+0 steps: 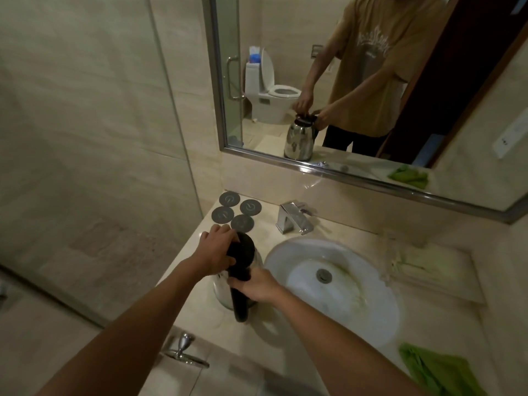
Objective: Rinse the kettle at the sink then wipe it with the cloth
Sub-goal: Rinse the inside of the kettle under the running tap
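From the head camera, the kettle point(228, 284) stands upright on the counter point(197, 304), just left of the sink point(380, 304) and not yet over it. The right hand point(258, 284) is wrapped around the black handle point(239, 301), fingers curled closed on it. The left hand point(218, 251) rests on top, fingers bent over the dark lid point(243, 250) at its far edge; whether it is gripping the lid or only pressing on it cannot be told. Beyond the left hand lie four round coasters point(236, 211); beyond the right hand, the faucet point(294, 218) stands at the back of the basin, with no water seen running. The green cloth point(437, 370) lies on the counter well to the right of the right hand, on the sink's other side.

The step in hand looks like opening the kettle ahead of rinsing; nothing suggests rinsing has begun. Next, the lid probably needs to come open, then the right hand must lift the kettle by its handle across under the faucet.
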